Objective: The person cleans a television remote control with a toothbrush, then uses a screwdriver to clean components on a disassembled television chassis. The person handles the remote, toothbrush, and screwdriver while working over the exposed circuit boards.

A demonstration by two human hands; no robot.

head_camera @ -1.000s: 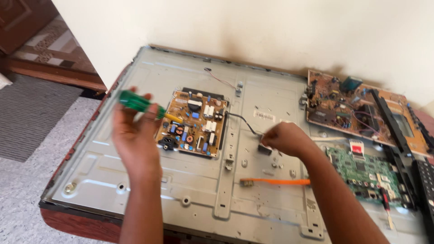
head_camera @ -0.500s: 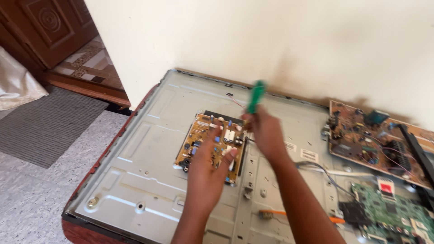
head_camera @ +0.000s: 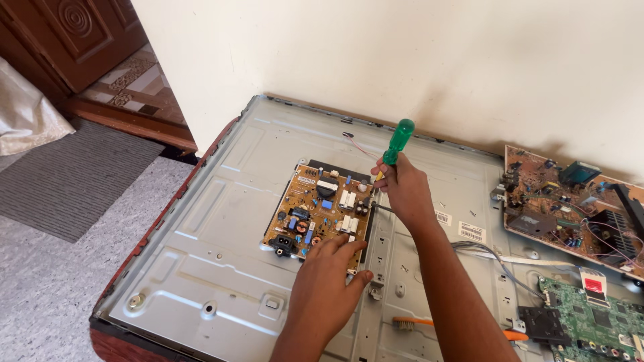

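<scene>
A brown power circuit board [head_camera: 318, 211] lies on the grey metal back panel of a flat television [head_camera: 221, 221]. My left hand [head_camera: 329, 275] rests flat on the board's near right corner, fingers spread. My right hand [head_camera: 402, 191] grips a green-handled screwdriver [head_camera: 397, 142] held upright at the board's right edge, its tip hidden behind the hand.
A second brown circuit board [head_camera: 570, 201] and a green board [head_camera: 590, 315] lie at the right of the panel, with loose wires [head_camera: 483, 251]. An orange-handled brush [head_camera: 429, 325] lies near the front. A wall runs behind; a doormat [head_camera: 67, 177] and wooden door [head_camera: 74, 33] are at left.
The screwdriver passed from my left hand to my right hand. My left hand came down onto the brown board; my right hand now holds the tool upright at the board's right edge.
</scene>
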